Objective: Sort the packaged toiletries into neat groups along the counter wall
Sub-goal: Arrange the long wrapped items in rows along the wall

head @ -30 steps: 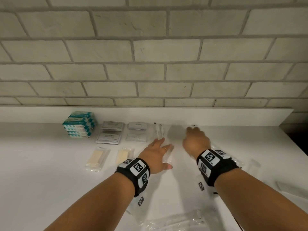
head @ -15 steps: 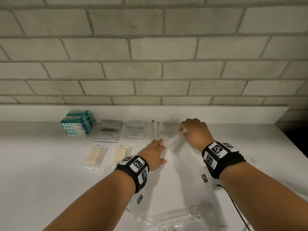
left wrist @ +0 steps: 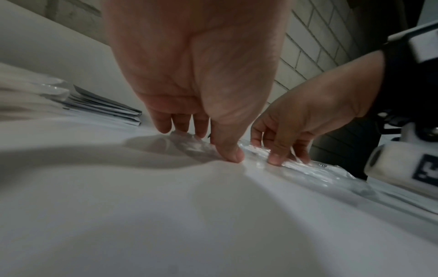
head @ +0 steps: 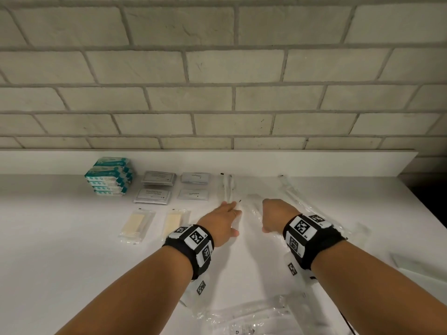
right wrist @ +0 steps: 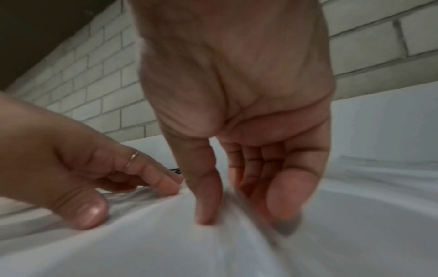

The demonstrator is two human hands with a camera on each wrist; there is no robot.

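On the white desk [head: 60,250] both hands work at clear plastic wrappers just in front of the low white ledge [head: 242,163] under the brick wall [head: 217,93]. The left hand [head: 221,224] lies low, its fingers [left wrist: 163,123] nearly straight and close together, their tips pressing the near end of a long clear packet [head: 227,187] that runs away toward the ledge; its thumb tip [left wrist: 233,153] rests on the desk beside a second, crinkled clear packet [head: 252,209]. This second packet lies between the two hands, and the right hand [head: 274,215] is over its right edge with fingers [left wrist: 275,148] curled downward, the thumb and fingertips touching the plastic; whether they pinch it or only press on it cannot be told, as the right wrist view is blurred. To the left, along the ledge, stand a stack of teal packs [head: 108,176], grey sachets [head: 157,186] and pale sachets [head: 194,186], with two wrapped cream bars [head: 154,223] nearer. Another long clear packet [head: 294,192] lies slanted to the right of the right hand, and more clear wrappers [head: 242,317] lie at the near edge.
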